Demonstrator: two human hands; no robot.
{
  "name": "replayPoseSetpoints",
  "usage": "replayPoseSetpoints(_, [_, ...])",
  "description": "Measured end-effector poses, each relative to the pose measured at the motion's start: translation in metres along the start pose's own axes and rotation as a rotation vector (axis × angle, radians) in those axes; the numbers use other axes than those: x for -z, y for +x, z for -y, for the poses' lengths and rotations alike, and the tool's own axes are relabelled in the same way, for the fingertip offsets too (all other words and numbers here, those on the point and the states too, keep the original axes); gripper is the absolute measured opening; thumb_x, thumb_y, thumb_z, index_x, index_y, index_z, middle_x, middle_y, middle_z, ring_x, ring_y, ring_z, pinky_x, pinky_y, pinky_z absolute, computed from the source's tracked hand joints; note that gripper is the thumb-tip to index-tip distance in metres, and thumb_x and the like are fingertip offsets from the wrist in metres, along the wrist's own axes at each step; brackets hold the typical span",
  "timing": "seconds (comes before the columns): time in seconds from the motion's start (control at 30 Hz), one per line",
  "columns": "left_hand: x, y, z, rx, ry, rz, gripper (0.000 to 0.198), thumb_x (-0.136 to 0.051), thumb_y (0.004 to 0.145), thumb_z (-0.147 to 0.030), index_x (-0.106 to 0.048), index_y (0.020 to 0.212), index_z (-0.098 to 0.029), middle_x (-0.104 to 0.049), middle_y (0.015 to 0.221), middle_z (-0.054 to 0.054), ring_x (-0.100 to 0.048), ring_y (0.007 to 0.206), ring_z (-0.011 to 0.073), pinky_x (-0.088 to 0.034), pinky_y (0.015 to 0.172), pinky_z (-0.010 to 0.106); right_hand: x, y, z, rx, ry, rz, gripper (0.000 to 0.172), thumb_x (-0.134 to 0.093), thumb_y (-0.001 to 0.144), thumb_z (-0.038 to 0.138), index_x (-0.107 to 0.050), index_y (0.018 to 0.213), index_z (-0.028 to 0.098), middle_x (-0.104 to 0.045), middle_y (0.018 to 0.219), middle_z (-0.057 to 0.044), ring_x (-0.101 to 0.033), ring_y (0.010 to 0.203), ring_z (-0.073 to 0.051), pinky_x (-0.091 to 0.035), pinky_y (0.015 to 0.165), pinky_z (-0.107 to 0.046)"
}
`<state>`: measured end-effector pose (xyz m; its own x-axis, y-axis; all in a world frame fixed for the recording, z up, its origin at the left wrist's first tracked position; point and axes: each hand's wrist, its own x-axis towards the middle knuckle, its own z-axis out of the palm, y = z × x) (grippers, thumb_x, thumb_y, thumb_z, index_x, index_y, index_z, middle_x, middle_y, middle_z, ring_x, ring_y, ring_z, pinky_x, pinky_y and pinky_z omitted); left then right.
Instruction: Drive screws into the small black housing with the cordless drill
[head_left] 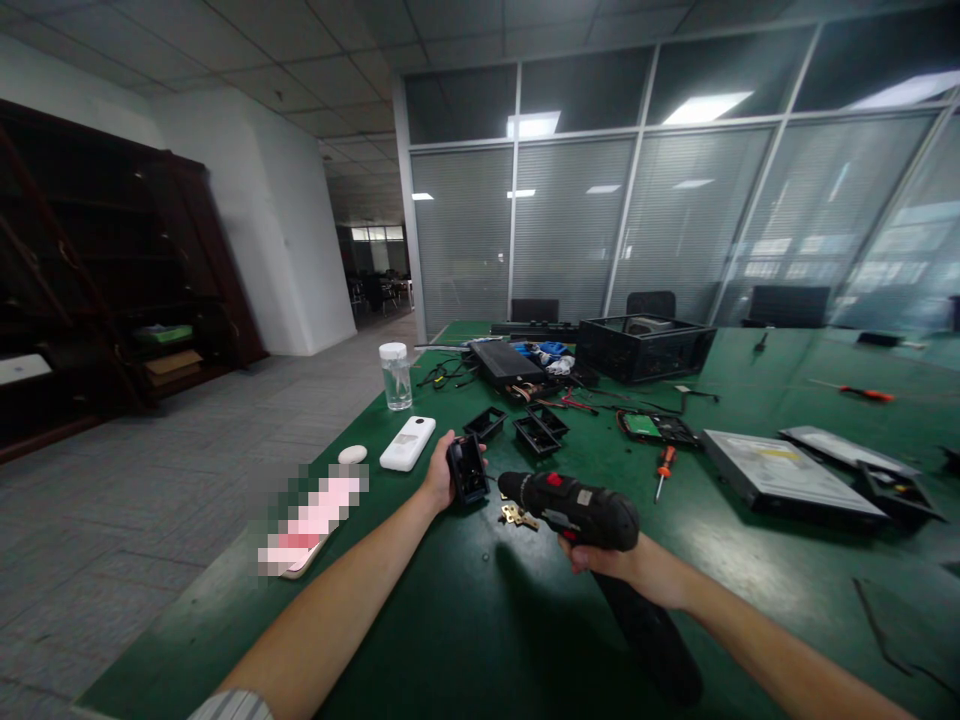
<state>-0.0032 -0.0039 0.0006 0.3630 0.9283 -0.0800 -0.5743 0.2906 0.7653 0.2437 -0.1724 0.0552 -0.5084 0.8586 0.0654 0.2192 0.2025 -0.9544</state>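
My left hand [442, 472] grips a small black plastic frame [468, 468], tilted up with its hollow side toward me. In my right hand [600, 562] is a black cordless drill [574, 505] with red buttons, held by its handle. The drill's tip points left at the frame's right edge; whether the bit touches it I cannot tell. Under the drill's nose lie several small brass-coloured metal pieces [519, 516]. Beyond my hands, more black plastic frames [538, 432] rest on the green table [450, 620].
To the left stand a clear bottle [397, 380], a white power bank [407, 443], a white oval case [352, 455] and a blurred pink phone [315, 530]. A black computer case [645, 350] is at the back. At right lie an orange screwdriver [664, 466] and a metal drive [787, 475].
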Motion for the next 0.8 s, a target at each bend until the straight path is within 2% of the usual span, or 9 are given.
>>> replayPoseSetpoints(0.2, [0.0009,0.0019,0.0008,-0.002,0.001,-0.003,0.05,-0.046,0.079,-0.053,-0.064,0.095,-0.009,-0.069,0.079,0.013,-0.066,0.066,0.0252,-0.05,0.057,0.035,0.0007,0.0028,-0.008,-0.014,0.039,0.0,0.039,-0.063,0.078,0.047,-0.061,0.099,0.014,-0.053,0.079,-0.003,-0.05,0.073,-0.017,-0.047,0.071,-0.032])
replayPoseSetpoints(0.43, [0.0011,0.0022,0.0007,-0.005,0.002,0.0,0.052,-0.046,0.079,-0.056,-0.064,0.096,-0.009,-0.069,0.082,0.014,-0.066,0.066,0.0247,-0.05,0.057,0.035,-0.0005,0.0002,-0.0002,-0.008,0.032,-0.012,0.035,-0.062,0.079,0.046,-0.061,0.096,0.015,-0.052,0.079,-0.003,-0.05,0.073,-0.017,-0.046,0.071,-0.032])
replayPoseSetpoints(0.57, [0.0014,0.0026,0.0009,-0.008,-0.001,-0.002,0.052,-0.046,0.079,-0.055,-0.064,0.094,-0.009,-0.069,0.082,0.014,-0.065,0.067,0.0245,-0.05,0.057,0.034,-0.0007,0.0005,0.0004,-0.002,0.025,-0.011,0.038,-0.062,0.079,0.045,-0.059,0.102,0.014,-0.052,0.079,-0.003,-0.049,0.072,-0.017,-0.045,0.069,-0.032])
replayPoseSetpoints(0.8, [0.0013,0.0017,0.0007,-0.003,0.002,-0.005,0.049,-0.047,0.079,-0.052,-0.064,0.096,-0.01,-0.069,0.081,0.014,-0.066,0.067,0.0247,-0.05,0.058,0.035,-0.0001,0.0007,-0.0005,-0.011,0.017,-0.011,0.032,-0.061,0.08,0.044,-0.061,0.092,0.014,-0.053,0.08,-0.003,-0.05,0.074,-0.017,-0.046,0.072,-0.032])
